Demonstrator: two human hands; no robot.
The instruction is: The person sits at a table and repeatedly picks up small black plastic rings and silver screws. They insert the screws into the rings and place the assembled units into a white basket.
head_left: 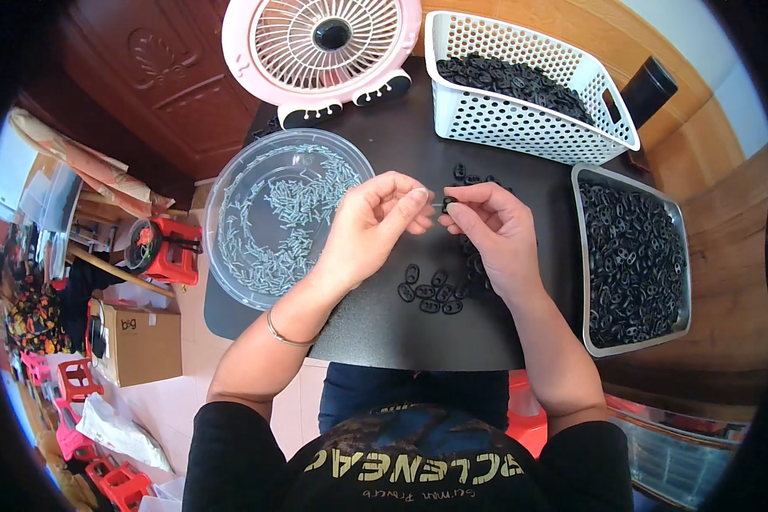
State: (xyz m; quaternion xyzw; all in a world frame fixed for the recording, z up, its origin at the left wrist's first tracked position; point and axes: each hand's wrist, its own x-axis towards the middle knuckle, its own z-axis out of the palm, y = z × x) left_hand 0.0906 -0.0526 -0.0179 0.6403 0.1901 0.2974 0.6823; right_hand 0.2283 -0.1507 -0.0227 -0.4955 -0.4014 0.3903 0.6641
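Over the middle of the dark table, my two hands meet. My right hand [502, 235] pinches a small black oval plastic piece [449, 202] between thumb and fingers. My left hand [375, 220] is closed in a pinch just left of it, at a thin silver screw [436, 205] that points toward the black piece. How far the screw sits in the piece is too small to tell. Loose black oval pieces [431, 292] with holes lie below my hands, and others [465, 175] lie beyond them. A clear round tub [216, 243] of silver screws stands left of my left hand.
A steel tray [590, 328] full of black pieces is at the right. Behind stand a white perforated basket [520, 135] of black pieces and a pink fan [237, 43]. A dark cylinder [648, 90] stands behind the basket. A cardboard box [145, 346] is on the floor at left.
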